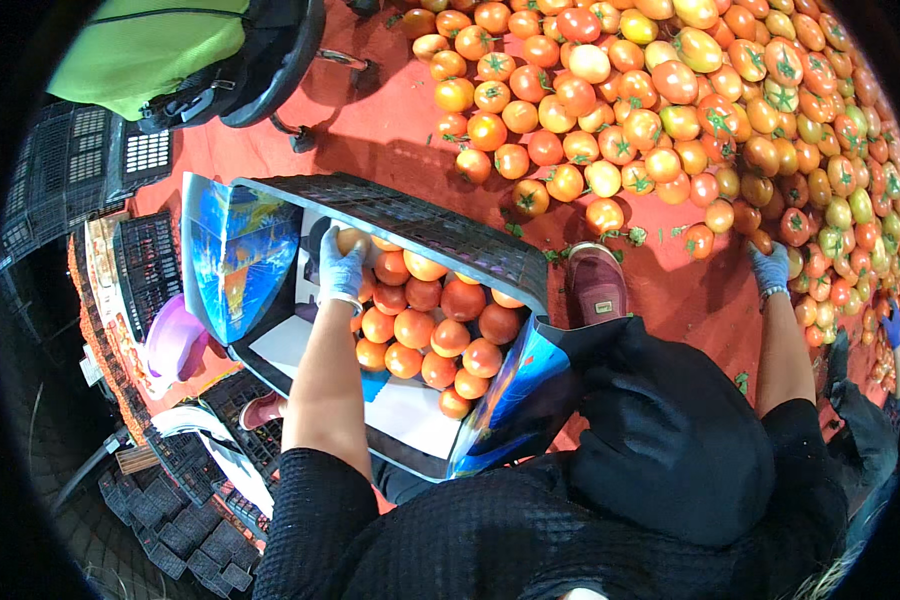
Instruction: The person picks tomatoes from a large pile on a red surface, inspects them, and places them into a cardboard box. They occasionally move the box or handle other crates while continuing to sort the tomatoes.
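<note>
My left hand point(340, 274), in a light blue glove, reaches into a black plastic crate point(435, 206) and grips a pale orange tomato point(352, 241). Beside it in the crate lie several rows of red-orange tomatoes point(424, 295). Printed glossy sheets point(247, 262) line the crate and stick up over both ends, with bare white lining point(412, 420) showing near me. My right hand point(770, 268), gloved too, is at the lower edge of a large tomato heap point(675, 82). Its fingers close around an orange-red tomato point(760, 241), partly hidden by them.
A wheeled chair point(281, 75) with a green cloth stands at upper left. Black crates point(187, 525) are stacked at lower left, near a purple basin point(172, 341). Another person's blue-gloved hand point(892, 324) shows at far right. Tomato leaves litter the red floor covering point(390, 150).
</note>
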